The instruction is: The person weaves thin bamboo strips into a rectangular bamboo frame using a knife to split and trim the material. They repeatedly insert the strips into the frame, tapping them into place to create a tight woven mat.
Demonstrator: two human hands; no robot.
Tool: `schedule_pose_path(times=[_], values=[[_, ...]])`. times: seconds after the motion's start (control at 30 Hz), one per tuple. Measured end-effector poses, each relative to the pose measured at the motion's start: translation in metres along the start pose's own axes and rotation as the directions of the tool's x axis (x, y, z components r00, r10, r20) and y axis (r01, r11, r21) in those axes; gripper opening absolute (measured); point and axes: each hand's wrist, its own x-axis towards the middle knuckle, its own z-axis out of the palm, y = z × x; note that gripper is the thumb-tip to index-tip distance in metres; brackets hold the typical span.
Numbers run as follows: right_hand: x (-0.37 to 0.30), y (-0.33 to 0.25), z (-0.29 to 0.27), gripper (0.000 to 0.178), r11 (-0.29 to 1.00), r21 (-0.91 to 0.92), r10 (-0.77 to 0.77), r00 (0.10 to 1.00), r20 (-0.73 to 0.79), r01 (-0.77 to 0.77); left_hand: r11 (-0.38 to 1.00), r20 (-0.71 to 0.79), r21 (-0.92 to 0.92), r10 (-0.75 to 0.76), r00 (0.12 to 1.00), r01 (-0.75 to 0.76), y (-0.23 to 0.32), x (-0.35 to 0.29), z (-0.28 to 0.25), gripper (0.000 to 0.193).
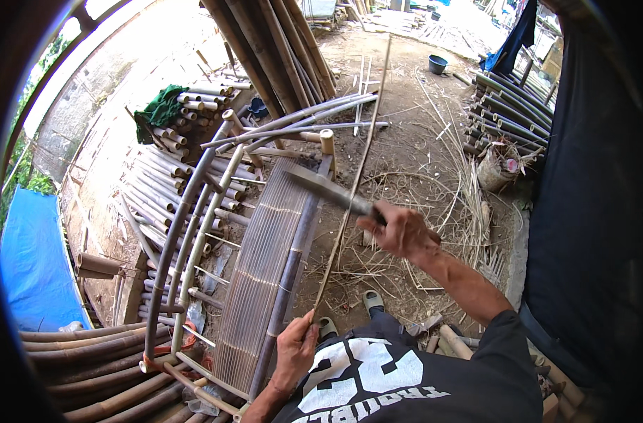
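A long thin bamboo strip [371, 130] runs from near my body up toward the far yard. My left hand [295, 350] is closed on its lower end. In my right hand [404, 231] is a machete [318, 187], gripped by its dark handle. Its broad blade points to the left and crosses the strip around the middle; whether the edge touches the strip I cannot tell. Just left of the strip stands a bamboo bench [261, 247] with a slatted seat and a pole backrest. Several bamboo poles [300, 123] lie across its far end.
Shavings and split strips [434, 190] litter the dirt floor. Stacked bamboo [512, 116] and a dark sheet [589, 211] stand at right. Thick poles [268, 56] lean beyond the bench. Cut tubes [159, 183] lie at left, near a blue tarp [35, 261]. A dark basin [438, 64] sits farther off.
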Motion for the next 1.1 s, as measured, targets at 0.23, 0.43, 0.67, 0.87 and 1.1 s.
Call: schedule_pose_path(times=[0.23,0.43,0.67,0.87,1.1], values=[[0.008,0.025,-0.021,0.060,0.992,-0.021,0.126,0.988,0.092,-0.125,0.997,0.038,0.053,0.049,0.998,-0.051,-0.006,-0.020,-0.014,0.026],[0.019,0.039,-0.025,0.063,0.971,0.002,0.239,0.971,0.023,-0.239,0.991,0.071,0.121,0.053,0.996,-0.061,-0.012,-0.031,-0.023,0.030],[-0.001,0.040,-0.007,0.057,0.968,-0.075,-0.248,0.964,-0.097,0.241,0.985,0.064,0.153,0.072,0.995,-0.082,-0.020,-0.037,-0.025,0.031],[0.018,0.076,-0.032,0.062,0.989,-0.139,0.044,0.996,-0.072,-0.053,0.973,0.072,0.189,0.121,0.990,-0.132,-0.024,-0.052,-0.031,0.029],[0.052,0.154,-0.085,0.077,0.893,-0.177,0.396,0.909,-0.133,-0.415,0.970,0.103,0.213,0.096,0.990,-0.117,-0.048,-0.076,-0.041,0.029]])
